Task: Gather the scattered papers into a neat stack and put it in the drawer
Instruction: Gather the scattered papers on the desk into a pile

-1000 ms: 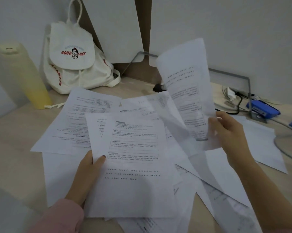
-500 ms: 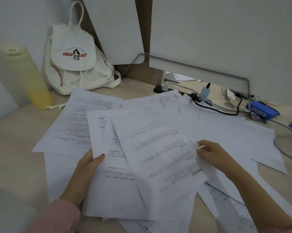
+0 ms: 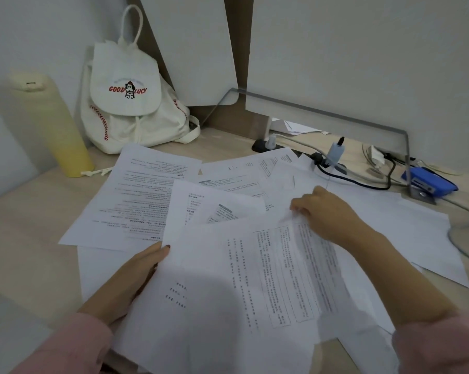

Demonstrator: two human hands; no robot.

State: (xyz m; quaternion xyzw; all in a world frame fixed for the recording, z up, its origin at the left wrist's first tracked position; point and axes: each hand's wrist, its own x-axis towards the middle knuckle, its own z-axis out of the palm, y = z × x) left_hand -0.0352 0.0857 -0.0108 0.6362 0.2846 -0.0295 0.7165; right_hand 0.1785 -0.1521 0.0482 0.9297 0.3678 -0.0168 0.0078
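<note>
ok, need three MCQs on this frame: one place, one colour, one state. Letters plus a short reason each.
1. Where does the white backpack sit?
A. far-left corner of the desk, against the wall
B. on the floor
C. on the papers

2. What colour is the bottle left of the backpack?
A. blue
B. pale yellow
C. red

3. What state are the papers in?
A. squared into one stack
B. in a drawer
C. spread and overlapping on the desk

Answers:
1 A, it leans in the corner behind the sheets.
2 B, its body is yellow with a cream cap.
3 C, sheets lie fanned at odd angles while the left hand and right hand hold some.
</note>
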